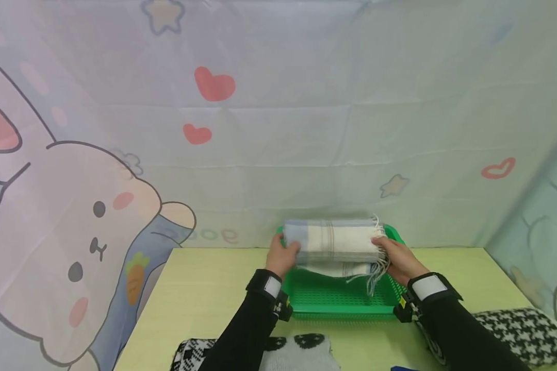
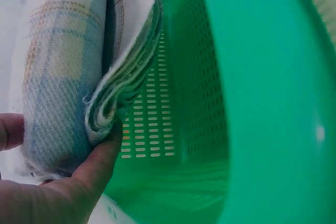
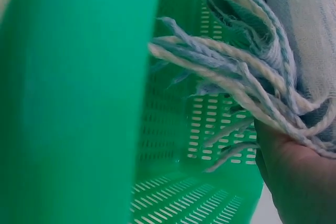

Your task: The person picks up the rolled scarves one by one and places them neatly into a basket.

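Observation:
A folded plaid scarf (image 1: 336,239) in white, pale blue and beige is held level over the back part of a green plastic basket (image 1: 341,310). My left hand (image 1: 281,256) grips the scarf's left end; in the left wrist view, thumb and fingers pinch the folded layers (image 2: 65,98). At the other end my right hand (image 1: 401,260) holds the scarf by its fringed side. Twisted tassels (image 3: 226,69) hang down there into the basket, as the right wrist view shows. The fingers of the right hand are partly hidden beneath the cloth.
The basket stands on a pale yellow table (image 1: 204,293) against a printed curtain (image 1: 278,129). Nearer lie a grey knit item (image 1: 299,354) with black patches, a black-and-white patterned cloth (image 1: 190,353), a houndstooth cloth (image 1: 526,332) and a blue object (image 1: 403,368) at the bottom edge.

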### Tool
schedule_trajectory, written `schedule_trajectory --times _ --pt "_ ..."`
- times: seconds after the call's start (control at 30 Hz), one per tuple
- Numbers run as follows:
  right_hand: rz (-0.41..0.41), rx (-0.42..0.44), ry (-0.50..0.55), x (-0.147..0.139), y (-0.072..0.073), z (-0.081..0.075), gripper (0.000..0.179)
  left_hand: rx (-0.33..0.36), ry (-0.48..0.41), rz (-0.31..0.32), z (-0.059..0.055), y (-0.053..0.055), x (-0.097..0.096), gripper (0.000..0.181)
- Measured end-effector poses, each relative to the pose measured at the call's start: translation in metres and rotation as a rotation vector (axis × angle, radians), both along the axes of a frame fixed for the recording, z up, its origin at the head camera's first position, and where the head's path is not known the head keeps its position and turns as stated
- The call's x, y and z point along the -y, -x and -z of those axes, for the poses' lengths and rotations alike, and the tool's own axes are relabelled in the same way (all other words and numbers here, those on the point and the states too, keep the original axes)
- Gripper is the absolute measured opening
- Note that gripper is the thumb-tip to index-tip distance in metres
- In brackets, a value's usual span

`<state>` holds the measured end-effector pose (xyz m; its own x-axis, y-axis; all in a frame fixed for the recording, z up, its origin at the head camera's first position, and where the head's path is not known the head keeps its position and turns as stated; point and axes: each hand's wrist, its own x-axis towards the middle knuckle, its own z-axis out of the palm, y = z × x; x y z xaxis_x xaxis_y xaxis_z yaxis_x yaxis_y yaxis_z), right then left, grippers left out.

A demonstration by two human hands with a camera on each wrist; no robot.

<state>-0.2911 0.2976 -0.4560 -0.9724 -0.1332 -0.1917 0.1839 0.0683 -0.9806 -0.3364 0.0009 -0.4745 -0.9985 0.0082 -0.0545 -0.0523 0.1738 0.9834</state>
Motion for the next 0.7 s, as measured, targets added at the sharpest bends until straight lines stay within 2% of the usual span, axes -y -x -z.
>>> schedule_trajectory --times 0.37,0.57,0.7 --pt "0.01 0.006 -0.1 -0.0022 0.0042 0.0091 0.078 0.003 0.158 0.025 0.0051 0.0025 -0.0029 0.075" --pt "-0.005 0.018 -0.137 -0.0024 0.0047 0.0057 0.074 0.013 0.234 0.039 0.0008 0.0008 -0.0059 0.074" --pt "-0.063 0.027 -0.171 -0.0068 0.0053 0.0026 0.072 0.017 0.259 0.046 -0.0041 -0.0023 -0.0082 0.073"
